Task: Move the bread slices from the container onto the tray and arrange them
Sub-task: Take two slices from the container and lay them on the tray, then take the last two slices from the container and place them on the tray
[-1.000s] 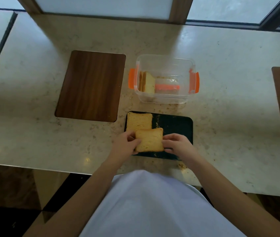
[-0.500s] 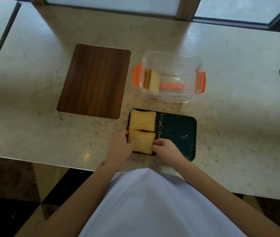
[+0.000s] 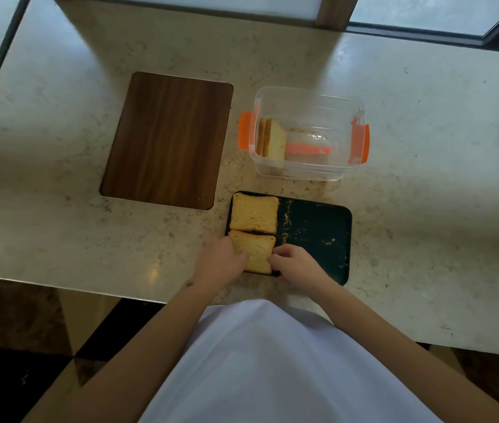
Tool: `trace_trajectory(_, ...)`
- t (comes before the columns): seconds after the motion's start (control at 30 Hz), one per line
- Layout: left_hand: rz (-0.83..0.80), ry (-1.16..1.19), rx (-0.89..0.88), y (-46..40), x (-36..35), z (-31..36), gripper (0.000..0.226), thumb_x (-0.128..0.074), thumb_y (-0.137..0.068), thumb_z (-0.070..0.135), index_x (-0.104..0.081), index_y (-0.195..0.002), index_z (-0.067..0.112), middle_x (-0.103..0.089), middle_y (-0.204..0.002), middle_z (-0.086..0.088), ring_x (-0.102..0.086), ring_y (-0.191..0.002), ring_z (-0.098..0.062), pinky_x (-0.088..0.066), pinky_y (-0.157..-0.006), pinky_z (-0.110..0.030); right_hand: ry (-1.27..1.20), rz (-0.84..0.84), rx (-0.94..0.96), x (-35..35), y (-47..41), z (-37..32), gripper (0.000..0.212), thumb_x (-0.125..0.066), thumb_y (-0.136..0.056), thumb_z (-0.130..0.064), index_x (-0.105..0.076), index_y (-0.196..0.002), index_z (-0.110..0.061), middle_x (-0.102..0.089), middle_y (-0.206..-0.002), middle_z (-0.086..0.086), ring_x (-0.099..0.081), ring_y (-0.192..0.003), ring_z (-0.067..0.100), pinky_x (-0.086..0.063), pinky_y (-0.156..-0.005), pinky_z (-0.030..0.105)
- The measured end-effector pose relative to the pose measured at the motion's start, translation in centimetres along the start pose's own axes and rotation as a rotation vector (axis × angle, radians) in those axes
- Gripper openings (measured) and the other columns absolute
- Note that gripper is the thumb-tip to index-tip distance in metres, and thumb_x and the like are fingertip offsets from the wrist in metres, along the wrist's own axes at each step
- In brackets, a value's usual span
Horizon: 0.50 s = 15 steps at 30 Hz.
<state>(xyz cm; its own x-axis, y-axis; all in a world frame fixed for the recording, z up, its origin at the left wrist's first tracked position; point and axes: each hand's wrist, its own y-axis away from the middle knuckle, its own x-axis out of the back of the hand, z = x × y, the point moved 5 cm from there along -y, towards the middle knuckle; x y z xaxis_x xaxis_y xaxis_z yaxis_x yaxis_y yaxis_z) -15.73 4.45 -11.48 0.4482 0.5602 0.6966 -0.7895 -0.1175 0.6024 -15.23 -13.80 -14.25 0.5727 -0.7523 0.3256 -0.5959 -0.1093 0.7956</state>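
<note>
Second bread slice: now lowered flat into tray near-left corner, abutting first slice. Left hand, right hand: each grip pinches its edges. Container: slices remain.

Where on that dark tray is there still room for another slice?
The right half of the tray is bare apart from crumbs, bordered by the two slices and the tray's right rim. The left column is crowded: both slices, with the left hand and right hand touching the near one.

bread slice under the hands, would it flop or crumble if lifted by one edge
The near bread slice looks toasted and lies flat, so it is probably fairly stiff and light. Crumbs scattered over the dark tray suggest it sheds and may crack at pinched edges.
</note>
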Motion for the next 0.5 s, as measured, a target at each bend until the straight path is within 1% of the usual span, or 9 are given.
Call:
trace_trajectory(0.07, 0.034, -0.226, -0.063, 0.6, 0.9, 1.1, 0.027, -0.052, -0.093, 0.035, -0.055, -0.102, 0.01, -0.053, -0.113, -0.014, -0.052, -0.093, -0.025, -0.045, -0.07, -0.035, 0.129, -0.008, 0.016, 0.9, 0.3, -0.5, 0.035, -0.064, -0.091, -0.037, -0.068, -0.117, -0.014, -0.071, -0.099, 0.003, -0.067, -0.092, 0.016, -0.058, -0.079, 0.036)
trace_trajectory(0.1, 0.085, -0.286, -0.129, 0.9, 1.7, 2.0, 0.03, -0.052, -0.093, 0.036, -0.054, -0.11, 0.01, -0.051, -0.118, -0.014, -0.051, -0.099, -0.026, -0.045, -0.072, -0.034, 0.164, 0.013, 0.034, 2.0, 0.4, -1.1, 0.028, -0.063, -0.093, -0.037, -0.069, -0.111, -0.016, -0.07, -0.092, -0.001, -0.067, -0.087, 0.012, -0.057, -0.071, 0.03)
trace_trajectory(0.13, 0.149, -0.272, -0.212, 1.3, 2.7, 3.4, 0.033, -0.053, -0.093, 0.035, -0.055, -0.116, 0.01, -0.051, -0.121, -0.013, -0.05, -0.101, -0.025, -0.044, -0.073, -0.032, 0.163, 0.045, 0.053, 3.5, 0.5, -2.0, 0.023, -0.062, -0.095, -0.036, -0.069, -0.108, -0.019, -0.07, -0.088, -0.004, -0.067, -0.082, 0.01, -0.055, -0.066, 0.025)
trace_trajectory(0.2, 0.297, -0.078, -0.405, 2.1, 5.4, 6.7, 0.034, -0.056, -0.093, 0.032, -0.06, -0.119, 0.01, -0.055, -0.117, -0.009, -0.052, -0.097, -0.017, -0.042, -0.074, -0.025, 0.083, 0.109, 0.096, 7.1, 0.9, -4.5, 0.015, -0.06, -0.097, -0.034, -0.069, -0.101, -0.022, -0.073, -0.082, -0.006, -0.07, -0.071, 0.006, -0.054, -0.059, 0.021)
trace_trajectory(0.27, 0.336, 0.156, -0.483, 1.7, 8.1, 9.8, 0.032, -0.058, -0.093, 0.028, -0.062, -0.121, 0.012, -0.06, -0.112, -0.001, -0.055, -0.092, -0.01, -0.043, -0.075, -0.019, 0.011, 0.189, 0.197, 10.7, 1.3, -8.1, 0.013, -0.06, -0.097, -0.03, -0.068, -0.098, -0.021, -0.075, -0.079, -0.005, -0.069, -0.061, 0.001, -0.051, -0.053, 0.018)
trace_trajectory(0.33, 0.235, 0.326, -0.463, 0.1, 10.1, 12.7, 0.032, -0.057, -0.094, 0.026, -0.061, -0.124, 0.015, -0.062, -0.105, 0.007, -0.059, -0.089, -0.003, -0.046, -0.076, -0.018, 0.013, 0.299, 0.317, 13.5, 1.3, -12.0, 0.011, -0.06, -0.096, -0.027, -0.068, -0.097, -0.019, -0.074, -0.083, -0.003, -0.068, -0.066, 0.005, -0.053, -0.057, 0.019)
trace_trajectory(0.4, 0.133, 0.406, -0.401, -2.4, 11.2, 15.1, 0.035, -0.055, -0.096, 0.026, -0.058, -0.128, 0.014, -0.057, -0.098, 0.015, -0.055, -0.086, 0.002, -0.039, -0.069, -0.014, 0.039, 0.381, 0.365, 15.4, 0.4, -14.9, 0.017, -0.06, -0.093, -0.025, -0.07, -0.101, -0.014, -0.073, -0.092, 0.001, -0.069, -0.082, 0.012, -0.056, -0.071, 0.027)
trace_trajectory(0.43, 0.117, 0.418, -0.354, -3.8, 11.7, 16.1, 0.037, -0.054, -0.096, 0.025, -0.056, -0.13, 0.012, -0.054, -0.098, 0.014, -0.053, -0.086, 0.001, -0.035, -0.065, -0.014, 0.044, 0.402, 0.355, 16.1, -0.5, -15.9, 0.021, -0.06, -0.091, -0.022, -0.071, -0.104, -0.011, -0.072, -0.095, 0.003, -0.068, -0.087, 0.016, -0.056, -0.077, 0.032)
trace_trajectory(0.5, 0.13, 0.427, -0.269, -6.2, 12.6, 17.8, 0.033, -0.051, -0.096, 0.019, -0.057, -0.126, 0.007, -0.052, -0.094, 0.008, -0.053, -0.089, -0.01, -0.031, -0.059, -0.016, 0.048, 0.401, 0.302, 16.8, -2.5, -17.0, 0.025, -0.059, -0.09, -0.018, -0.071, -0.106, -0.004, -0.07, -0.095, 0.006, -0.066, -0.089, 0.021, -0.055, -0.077, 0.036)
